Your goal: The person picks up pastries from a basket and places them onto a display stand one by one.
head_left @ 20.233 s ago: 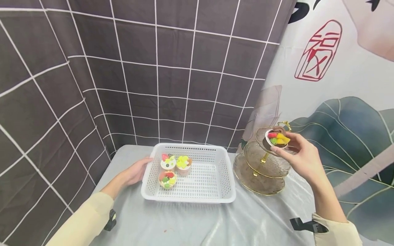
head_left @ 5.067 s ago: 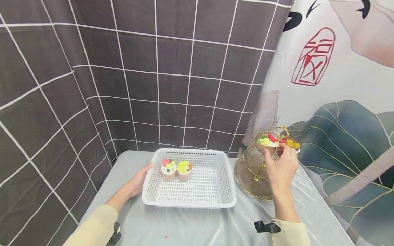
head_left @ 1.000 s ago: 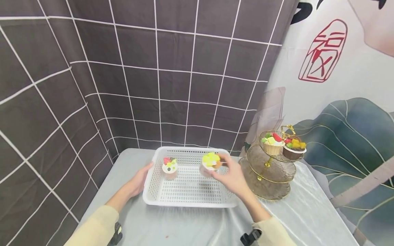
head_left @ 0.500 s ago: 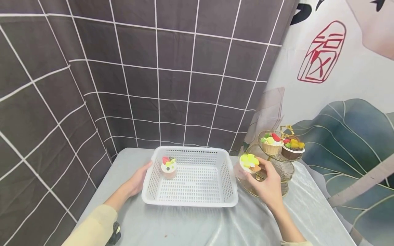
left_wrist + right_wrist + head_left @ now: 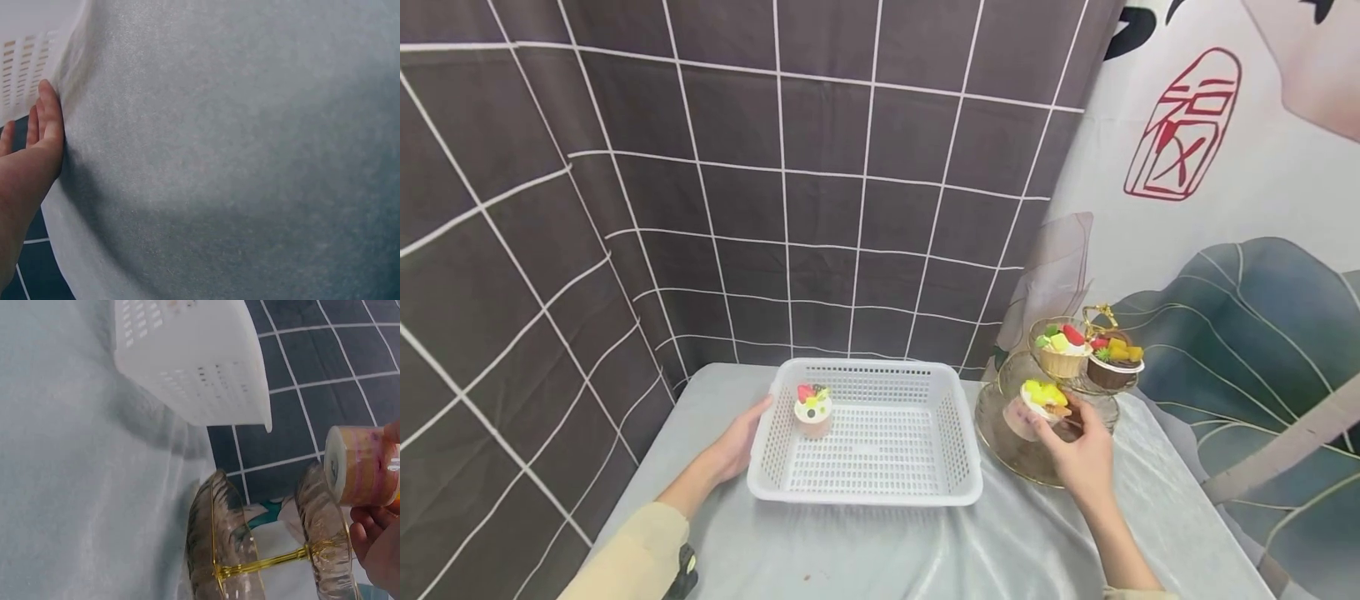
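Observation:
My right hand (image 5: 1088,462) pinches a cupcake (image 5: 1036,408) with yellow fruit topping, tilted, at the left of the three-tier glass stand (image 5: 1018,454). In the right wrist view the cupcake (image 5: 362,465) shows layered sides and lies close to one tier; whether it touches I cannot tell. My left hand (image 5: 737,442) rests against the left side of the white basket (image 5: 865,499), and the left wrist view shows its fingers (image 5: 51,115) fairly straight. Inside the basket, at the left, stands one cupcake (image 5: 813,421) with red and green topping.
The stand's top tier bears a pale-cupped fruit cupcake (image 5: 1063,358) and a dark chocolate one (image 5: 1111,371). A gold handle (image 5: 1101,312) rises above them. Pale cloth (image 5: 850,550) covers the table, and a dark gridded curtain (image 5: 820,208) hangs behind.
My right hand has carried the yellow-topped cupcake rightward out of the basket and over to the stand. Earlier, the fruit cupcake and chocolate one were put on the top tier. The left hand stays.

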Demonstrator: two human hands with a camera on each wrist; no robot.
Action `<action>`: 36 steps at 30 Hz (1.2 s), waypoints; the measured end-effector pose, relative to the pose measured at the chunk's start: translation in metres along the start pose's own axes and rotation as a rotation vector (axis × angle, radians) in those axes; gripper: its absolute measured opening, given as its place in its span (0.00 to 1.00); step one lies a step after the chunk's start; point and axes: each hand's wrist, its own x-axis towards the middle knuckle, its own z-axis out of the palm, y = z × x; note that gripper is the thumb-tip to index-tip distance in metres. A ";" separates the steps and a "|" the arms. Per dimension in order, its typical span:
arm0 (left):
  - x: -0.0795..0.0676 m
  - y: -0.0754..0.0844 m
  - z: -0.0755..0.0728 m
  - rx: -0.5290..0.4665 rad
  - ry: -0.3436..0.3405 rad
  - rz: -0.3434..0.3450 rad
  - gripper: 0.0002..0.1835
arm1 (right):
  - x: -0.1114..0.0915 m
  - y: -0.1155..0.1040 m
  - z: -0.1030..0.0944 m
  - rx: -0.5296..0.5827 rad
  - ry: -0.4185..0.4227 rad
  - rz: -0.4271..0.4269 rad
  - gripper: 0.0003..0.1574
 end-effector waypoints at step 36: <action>0.001 -0.006 0.003 -0.005 0.049 0.004 0.45 | 0.030 0.010 0.003 -0.283 -0.093 0.019 0.39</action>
